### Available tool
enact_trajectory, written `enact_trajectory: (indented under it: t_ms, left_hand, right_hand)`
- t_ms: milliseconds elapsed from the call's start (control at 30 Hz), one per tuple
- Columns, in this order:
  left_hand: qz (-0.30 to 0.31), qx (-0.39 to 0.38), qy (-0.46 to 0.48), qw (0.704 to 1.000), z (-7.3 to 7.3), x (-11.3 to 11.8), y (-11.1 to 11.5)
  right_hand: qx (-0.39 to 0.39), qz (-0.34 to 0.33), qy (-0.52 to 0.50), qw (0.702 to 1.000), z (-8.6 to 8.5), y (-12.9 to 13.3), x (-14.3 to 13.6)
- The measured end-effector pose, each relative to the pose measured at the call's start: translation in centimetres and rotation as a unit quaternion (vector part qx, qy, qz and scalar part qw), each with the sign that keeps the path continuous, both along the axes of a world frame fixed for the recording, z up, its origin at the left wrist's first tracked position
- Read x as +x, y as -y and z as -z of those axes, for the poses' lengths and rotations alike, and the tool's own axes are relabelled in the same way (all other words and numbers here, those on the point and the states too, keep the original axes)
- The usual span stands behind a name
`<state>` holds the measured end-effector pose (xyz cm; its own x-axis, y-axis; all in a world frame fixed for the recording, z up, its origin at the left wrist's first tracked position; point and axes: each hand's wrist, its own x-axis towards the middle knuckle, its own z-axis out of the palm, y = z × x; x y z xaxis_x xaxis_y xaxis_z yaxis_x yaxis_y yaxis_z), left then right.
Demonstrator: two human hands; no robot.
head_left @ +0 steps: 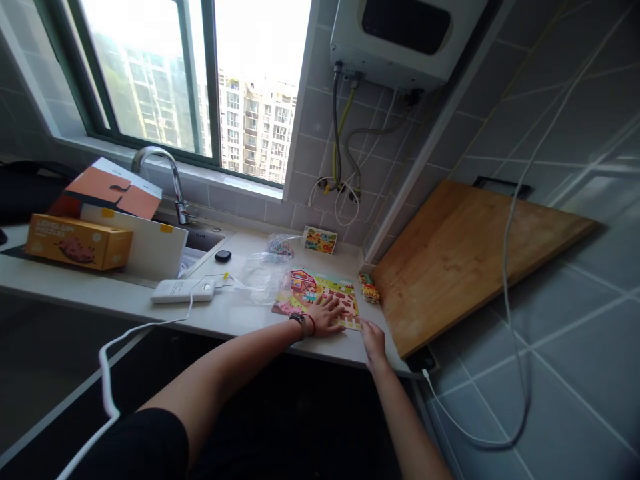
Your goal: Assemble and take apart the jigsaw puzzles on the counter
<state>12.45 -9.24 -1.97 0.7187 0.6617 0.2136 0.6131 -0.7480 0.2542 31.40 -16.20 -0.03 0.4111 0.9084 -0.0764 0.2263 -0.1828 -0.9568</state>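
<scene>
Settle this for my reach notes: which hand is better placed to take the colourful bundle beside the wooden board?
The right hand, probably: it is nearer the colourful bundle, while the left hand lies spread on the picture board.

Open front, blocked right
Bare bench (242, 319) fronts the plastic bag (263, 272); a leaning wooden board (475, 257) hems in the right grip (374, 341).

A kitchen, apparently a home's: a sink (204, 239) and chrome tap (178, 190) sit in the pale surface (237, 319), a piped water heater (400, 57) hangs on grey tiles (585, 267), and the window (212, 87) faces tall apartment blocks (257, 130).
</scene>
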Motion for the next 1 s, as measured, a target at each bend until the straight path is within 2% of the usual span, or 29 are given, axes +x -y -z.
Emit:
enact_trajectory:
  t_ms: [200,433,533,767,1000]
  left_hand:
    - [-0.008,-0.012,-0.003,1.0,0.0,-0.2,0.2]
    - [-0.008,-0.008,0.015,1.0,0.1,-0.2,0.2]
    - [-0.01,-0.012,0.016,1.0,0.1,-0.2,0.2]
    - [-0.008,0.004,0.012,1.0,0.1,-0.2,0.3]
    - [-0.001,0.014,0.029,0.999,0.2,-0.3,0.3]
  right_hand:
    - [-0.095,-0.014,-0.084,0.992,-2.2,-1.8,1.2]
    - [-0.18,-0.01,-0.126,0.976,-4.8,-3.2,2.5]
    - [-0.201,-0.012,-0.113,0.973,-4.7,-3.3,2.1]
    - [-0.238,-0.024,-0.037,0.97,-3.0,-3.4,0.0]
    - [-0.242,-0.022,-0.007,0.97,-3.9,-5.2,0.9]
